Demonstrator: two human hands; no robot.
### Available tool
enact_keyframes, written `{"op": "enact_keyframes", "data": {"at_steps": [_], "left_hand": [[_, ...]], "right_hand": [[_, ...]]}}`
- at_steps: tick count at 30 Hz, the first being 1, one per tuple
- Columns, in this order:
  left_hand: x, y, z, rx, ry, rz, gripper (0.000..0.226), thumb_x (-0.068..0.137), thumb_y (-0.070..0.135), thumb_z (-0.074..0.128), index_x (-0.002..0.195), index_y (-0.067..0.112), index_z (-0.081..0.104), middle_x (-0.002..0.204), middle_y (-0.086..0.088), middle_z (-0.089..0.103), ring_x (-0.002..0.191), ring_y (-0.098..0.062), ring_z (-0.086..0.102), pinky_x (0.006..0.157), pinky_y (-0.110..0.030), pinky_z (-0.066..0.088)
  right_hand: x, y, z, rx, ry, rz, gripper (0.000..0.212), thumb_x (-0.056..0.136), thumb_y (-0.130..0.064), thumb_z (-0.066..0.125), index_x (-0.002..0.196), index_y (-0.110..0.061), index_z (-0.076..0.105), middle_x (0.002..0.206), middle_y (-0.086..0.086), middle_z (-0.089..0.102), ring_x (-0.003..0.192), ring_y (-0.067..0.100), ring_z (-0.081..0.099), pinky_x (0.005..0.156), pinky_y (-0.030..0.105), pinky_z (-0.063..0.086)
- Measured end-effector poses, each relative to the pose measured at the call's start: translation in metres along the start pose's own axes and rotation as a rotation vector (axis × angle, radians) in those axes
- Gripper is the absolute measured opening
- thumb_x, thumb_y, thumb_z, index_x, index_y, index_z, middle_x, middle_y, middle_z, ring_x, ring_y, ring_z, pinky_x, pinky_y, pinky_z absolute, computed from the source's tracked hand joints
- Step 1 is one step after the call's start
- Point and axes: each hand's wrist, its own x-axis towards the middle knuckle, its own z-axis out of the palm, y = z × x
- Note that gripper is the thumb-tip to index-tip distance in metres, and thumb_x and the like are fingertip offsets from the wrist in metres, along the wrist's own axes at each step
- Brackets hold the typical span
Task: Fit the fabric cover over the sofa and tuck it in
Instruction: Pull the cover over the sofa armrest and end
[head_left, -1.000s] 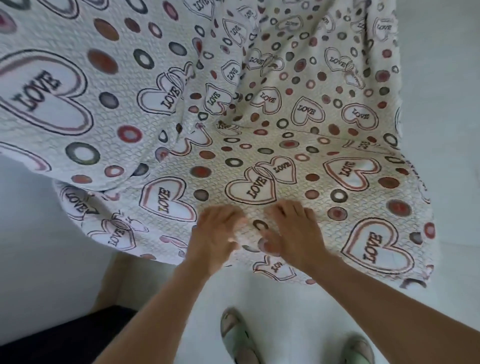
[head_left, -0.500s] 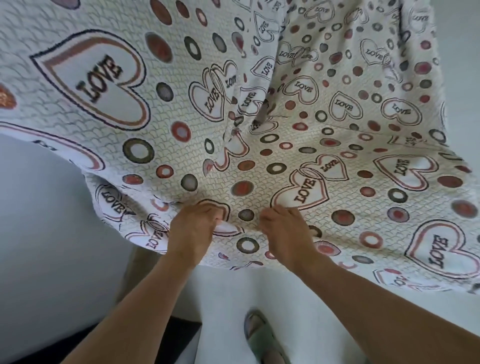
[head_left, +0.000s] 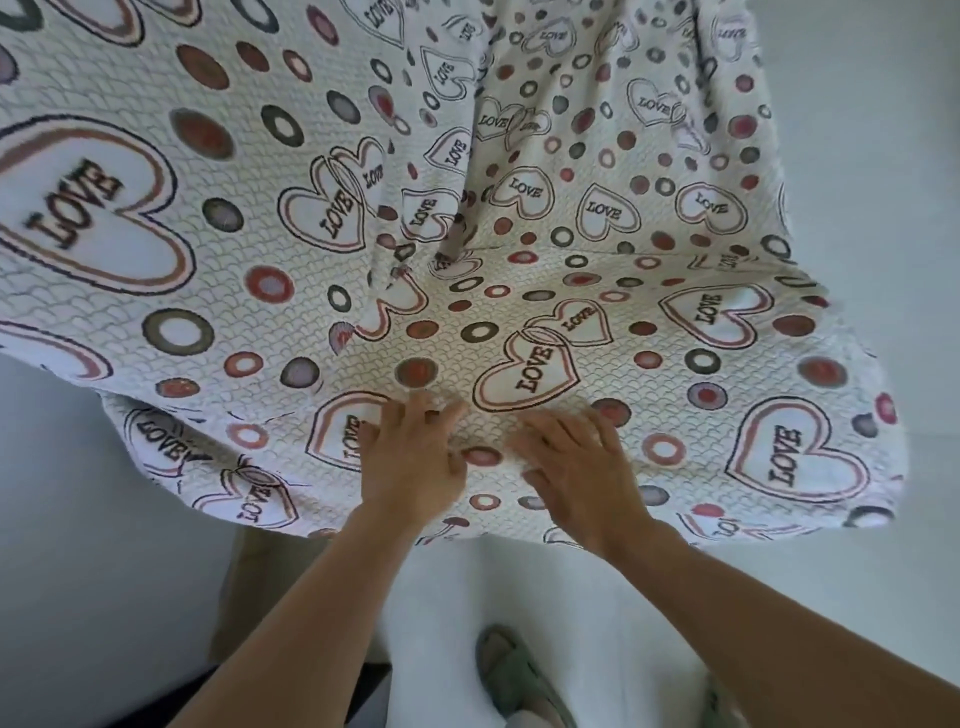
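A white fabric cover (head_left: 519, 291) printed with "LOVE" hearts and coloured rings drapes over the whole sofa, hiding it. A deep fold runs down the crease between back and seat near the middle. My left hand (head_left: 415, 457) lies flat on the cover at the seat's front edge, fingers spread and straight. My right hand (head_left: 576, 462) rests palm down just to its right, fingers also spread on the fabric. The cover's hem hangs over the front edge below both hands.
Pale floor (head_left: 883, 597) lies in front and to the right of the sofa. My sandalled foot (head_left: 514, 675) stands close to the sofa's front. A light wall (head_left: 78, 545) and a dark strip at the bottom left border the left side.
Both hands have slid a little to the right and forward across the seat, fingers spreading flatter on the cover. The view has shifted and the fabric lies smoother under them.
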Motion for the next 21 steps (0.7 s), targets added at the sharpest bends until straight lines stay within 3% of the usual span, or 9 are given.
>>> {"op": "enact_keyframes", "data": {"at_steps": [5, 11, 13, 16, 17, 19, 21], "left_hand": [[0.0, 0.086, 0.016, -0.121, 0.029, 0.16, 0.065, 0.081, 0.035, 0.058, 0.142, 0.042, 0.036, 0.153, 0.004, 0.029, 0.139, -0.028, 0.026, 0.11, -0.045, 0.031], [0.005, 0.205, 0.029, -0.153, 0.107, 0.339, 0.062, 0.081, 0.035, 0.059, 0.139, 0.039, 0.041, 0.154, 0.006, 0.032, 0.141, -0.032, 0.025, 0.11, -0.054, 0.028], [0.007, 0.243, 0.033, -0.176, 0.109, 0.366, 0.064, 0.081, 0.039, 0.062, 0.141, 0.038, 0.04, 0.155, 0.005, 0.03, 0.143, -0.032, 0.023, 0.113, -0.054, 0.024], [0.009, 0.286, 0.038, -0.193, 0.174, 0.435, 0.063, 0.079, 0.037, 0.066, 0.138, 0.032, 0.046, 0.149, 0.001, 0.039, 0.138, -0.034, 0.032, 0.109, -0.055, 0.03], [0.008, 0.298, 0.04, -0.212, 0.212, 0.452, 0.06, 0.078, 0.031, 0.067, 0.135, 0.03, 0.05, 0.145, 0.001, 0.044, 0.134, -0.033, 0.036, 0.107, -0.054, 0.034], [0.007, 0.315, 0.045, -0.282, 0.289, 0.449, 0.052, 0.078, 0.02, 0.068, 0.129, 0.026, 0.056, 0.135, 0.001, 0.051, 0.128, -0.029, 0.042, 0.102, -0.048, 0.04], [0.002, 0.328, 0.051, -0.347, 0.37, 0.392, 0.046, 0.078, 0.013, 0.068, 0.122, 0.026, 0.061, 0.126, 0.001, 0.055, 0.121, -0.025, 0.046, 0.095, -0.043, 0.045]], "right_hand": [[-0.053, 0.082, -0.019, -0.093, -0.069, 0.135, 0.065, 0.077, -0.047, 0.072, 0.135, -0.026, 0.053, 0.144, -0.005, 0.048, 0.134, 0.017, 0.04, 0.107, 0.06, 0.028], [-0.12, 0.166, -0.044, -0.111, -0.016, 0.292, 0.081, 0.074, -0.051, 0.07, 0.145, -0.028, 0.038, 0.15, -0.004, 0.04, 0.138, 0.017, 0.031, 0.11, 0.062, 0.023], [-0.141, 0.186, -0.05, -0.022, -0.018, 0.475, 0.094, 0.069, -0.05, 0.076, 0.149, -0.027, 0.031, 0.153, -0.004, 0.034, 0.138, 0.018, 0.026, 0.11, 0.058, 0.025], [-0.17, 0.206, -0.046, 0.416, 0.023, 0.934, 0.105, 0.066, -0.04, 0.083, 0.15, -0.023, 0.022, 0.149, -0.002, 0.033, 0.133, 0.02, 0.032, 0.101, 0.046, 0.039], [-0.179, 0.211, -0.041, 0.589, 0.054, 1.036, 0.098, 0.068, -0.034, 0.083, 0.147, -0.022, 0.027, 0.142, -0.001, 0.041, 0.126, 0.02, 0.042, 0.094, 0.043, 0.046], [-0.192, 0.221, -0.033, 0.846, 0.098, 1.119, 0.062, 0.076, -0.019, 0.078, 0.131, -0.02, 0.049, 0.117, -0.003, 0.063, 0.106, 0.02, 0.062, 0.078, 0.034, 0.053], [-0.195, 0.228, -0.032, 0.976, 0.153, 1.152, 0.03, 0.081, -0.007, 0.07, 0.108, -0.018, 0.065, 0.094, -0.007, 0.071, 0.089, 0.017, 0.067, 0.069, 0.025, 0.05]]}}
